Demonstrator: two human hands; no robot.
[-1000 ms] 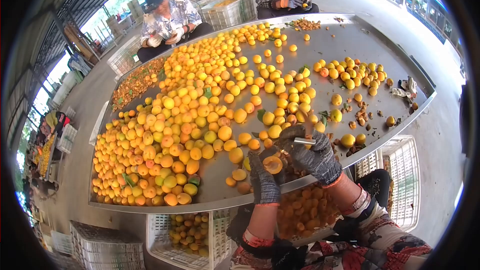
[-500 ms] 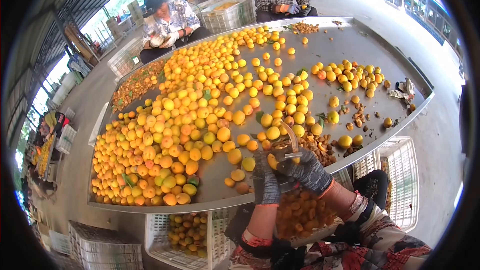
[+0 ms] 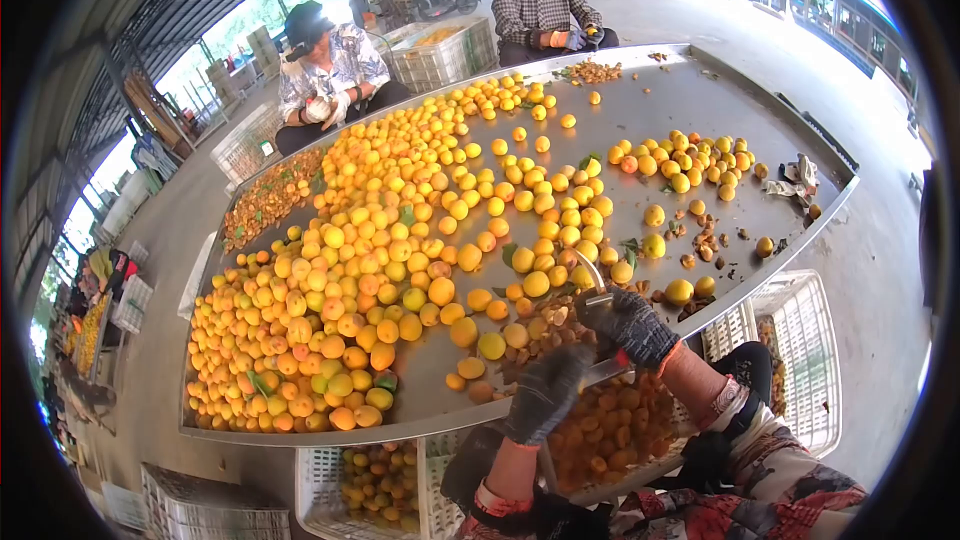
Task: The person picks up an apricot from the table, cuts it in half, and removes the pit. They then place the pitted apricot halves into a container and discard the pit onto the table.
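Below the near edge of the surface (image 3: pixel 670 100), which is made of smooth grey metal with a raised rim, soft orange fruit pieces (image 3: pixel 612 430) are heaped. To their left, round fruit is held in a slotted white plastic crate (image 3: pixel 437 485). At that near edge, the left hand (image 3: pixel 545 395) is covered by a grey knitted glove; its fingers are blurred, and whether anything is gripped cannot be told. Over the surface's near rim, a knife (image 3: pixel 590 272) with a slim, curved blade is gripped in the closed fingers of the right hand (image 3: pixel 635 328), likewise gloved. Between the hands and the fruit, ragged brown scraps (image 3: pixel 550 328) are piled. The surface's left half is covered by smooth, round yellow-orange fruit (image 3: pixel 340 290); by its right rim, a crumpled pale cloth (image 3: pixel 797 178) is laid. Beyond its far edge, 2 people are seated, dressed in a patterned shirt (image 3: pixel 350 60) and a checked shirt (image 3: pixel 535 10).
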